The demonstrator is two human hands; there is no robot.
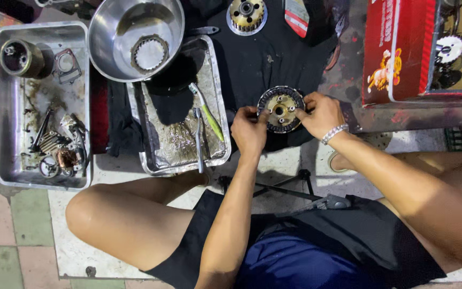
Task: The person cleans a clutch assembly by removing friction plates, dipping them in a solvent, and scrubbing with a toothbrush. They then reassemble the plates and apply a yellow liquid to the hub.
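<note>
Worn tiled flooring [6,235] is lying under you as you are sitting low, both hands working over a black cloth [252,64]. Your left hand [248,130] and right hand [322,113] are gripping a round, dark, toothed metal clutch assembly [280,109], fingers closed on its opposite rims. Just beyond your left fingertips, a shallow steel tray [217,107] is holding a green-handled toothbrush [206,111]. Farther off, a steel bowl [108,27] is holding a toothed ring [149,53].
</note>
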